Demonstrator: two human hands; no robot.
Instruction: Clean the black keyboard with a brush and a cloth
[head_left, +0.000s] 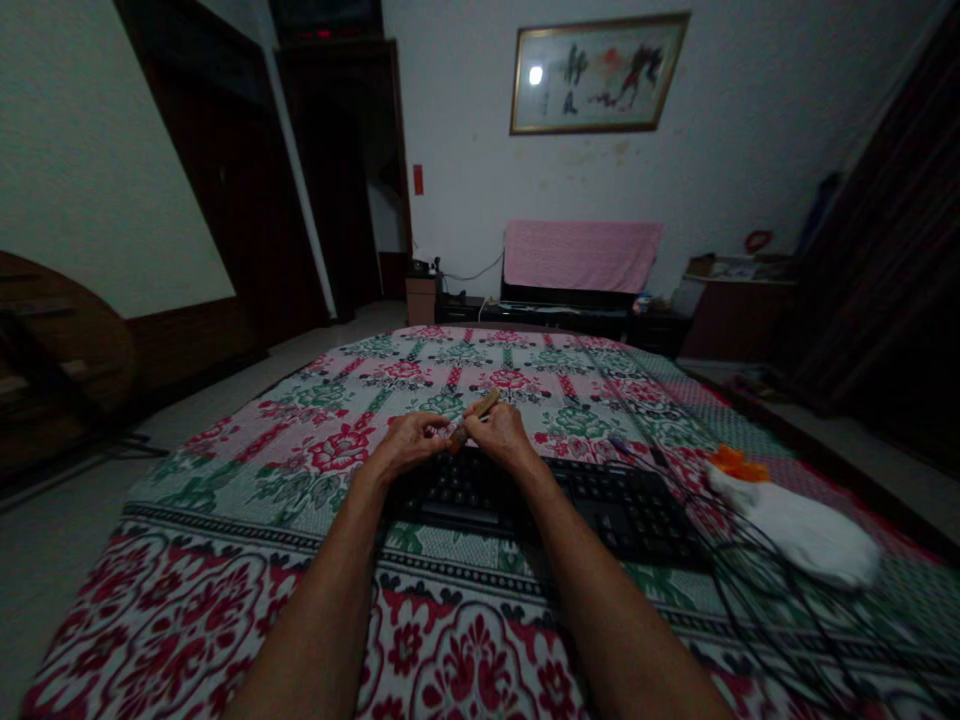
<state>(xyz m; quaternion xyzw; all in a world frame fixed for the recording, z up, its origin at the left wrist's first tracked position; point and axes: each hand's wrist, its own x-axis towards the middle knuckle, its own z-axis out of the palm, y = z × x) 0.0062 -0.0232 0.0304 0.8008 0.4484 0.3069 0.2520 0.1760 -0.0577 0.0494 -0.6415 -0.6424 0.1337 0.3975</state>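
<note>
Above the upper edge of a black computer keyboard (615, 510), my two hands are close together. My right hand (501, 434) is closed around a short, tan, wooden-looking tool (487, 403). Its pale end sticks out at the upper right, and a reddish-brown end points down-left toward my other hand; its exact kind is too small and dark to tell. My left hand (409, 442) has its fingers curled, with thumb and forefinger pinched near the tool's brown end. Whatever may be between them is hidden. My forearms cover part of the keyboard, which lies flat on the patterned cloth.
A red, green and white patterned cloth (300, 610) covers the broad surface. Black cables (757, 575) lie in loops at the right, beside a white bundle (810, 530) and an orange thing (739, 463). Beyond stands a low cabinet with a pink towel (581, 255) above it.
</note>
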